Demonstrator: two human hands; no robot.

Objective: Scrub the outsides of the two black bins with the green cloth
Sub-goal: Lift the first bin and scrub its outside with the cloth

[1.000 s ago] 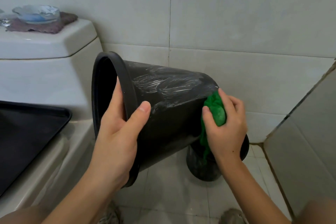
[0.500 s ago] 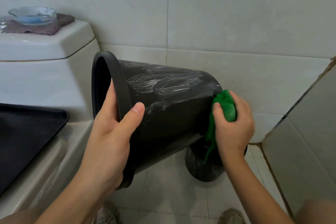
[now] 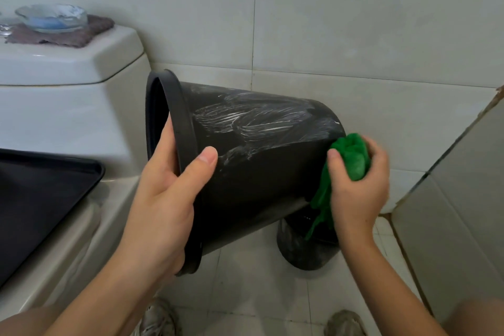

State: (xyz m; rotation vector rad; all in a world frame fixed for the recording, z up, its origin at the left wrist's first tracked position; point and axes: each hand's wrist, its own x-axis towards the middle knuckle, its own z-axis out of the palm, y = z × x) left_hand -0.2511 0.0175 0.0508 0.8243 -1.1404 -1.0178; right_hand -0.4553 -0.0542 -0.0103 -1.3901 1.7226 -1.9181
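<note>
While my left hand (image 3: 161, 199) clamps the rim of the tilted black bin (image 3: 259, 172), thumb outside, my right hand (image 3: 357, 185) bunches the green cloth (image 3: 351, 158) against its base end; second bin (image 3: 297, 251) stands just below that grip.

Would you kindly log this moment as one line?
left hand: grips tilted black plastic bin rim | right hand: presses bunched green cloth at base | second black bin: floor

Left hand (image 3: 161, 199) grips a rim, thumb outside; right hand (image 3: 357, 185) is curled, both forearms raised
</note>
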